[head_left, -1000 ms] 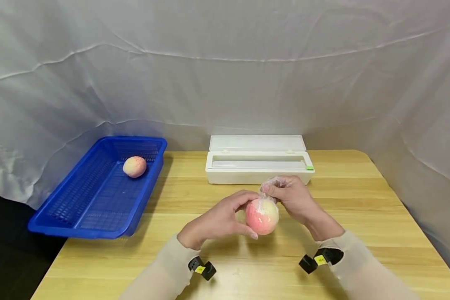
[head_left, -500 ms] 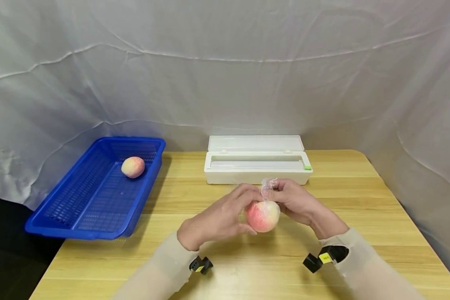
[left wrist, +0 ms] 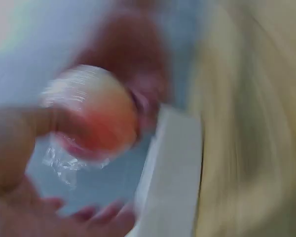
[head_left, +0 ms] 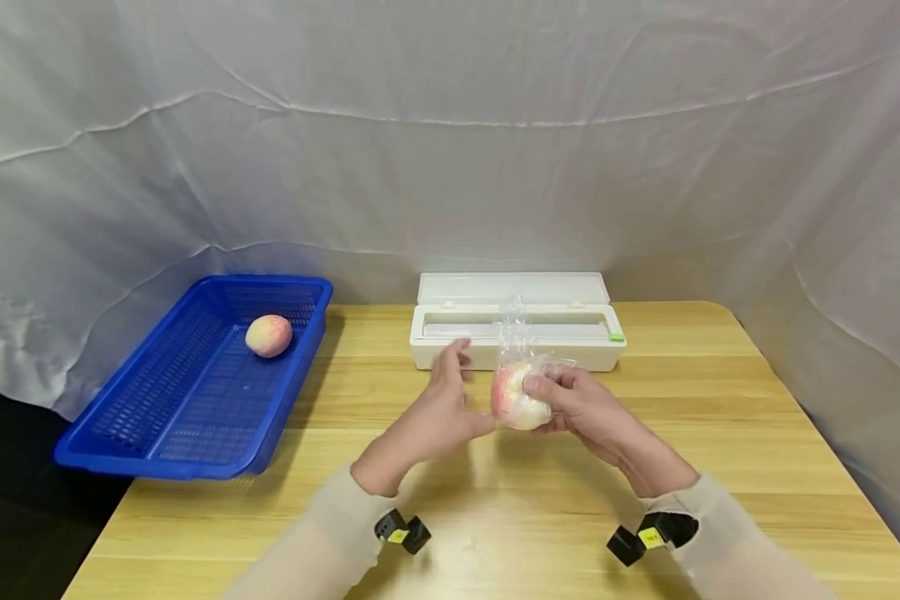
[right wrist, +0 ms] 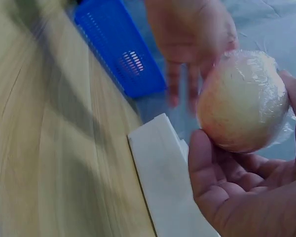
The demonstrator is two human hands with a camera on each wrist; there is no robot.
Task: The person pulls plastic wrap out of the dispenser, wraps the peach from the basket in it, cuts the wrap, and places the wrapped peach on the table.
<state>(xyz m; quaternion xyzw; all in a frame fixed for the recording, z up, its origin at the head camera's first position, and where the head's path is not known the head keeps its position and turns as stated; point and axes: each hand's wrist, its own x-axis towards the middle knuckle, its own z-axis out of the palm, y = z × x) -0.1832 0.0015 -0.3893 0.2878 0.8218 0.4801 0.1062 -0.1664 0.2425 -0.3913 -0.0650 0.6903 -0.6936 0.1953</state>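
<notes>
A pink and cream peach (head_left: 516, 407) in clear plastic wrap is held up over the table by my right hand (head_left: 588, 410), thumb on its near side. In the right wrist view my right fingers curl under the wrapped peach (right wrist: 241, 106). A loose tail of crinkled cling film (head_left: 515, 329) stands up from the fruit, overlapping the white box behind. My left hand (head_left: 435, 415) is spread on the peach's left, fingers apart and thumb tip right at its side. The left wrist view is blurred; there the left thumb overlaps the peach (left wrist: 106, 116).
The white cling film box (head_left: 450, 354) stands at the table's back, its lid (head_left: 513, 287) raised and a roll (head_left: 457, 330) inside. At left, a blue plastic basket (head_left: 281, 417) holds another peach (head_left: 268, 335). A grey-white cloth (head_left: 450, 183) hangs behind.
My left hand has let go of the peach and opened out to the left. My right hand has moved from the gathered film to the peach itself, which is turned, its film tail standing up.
</notes>
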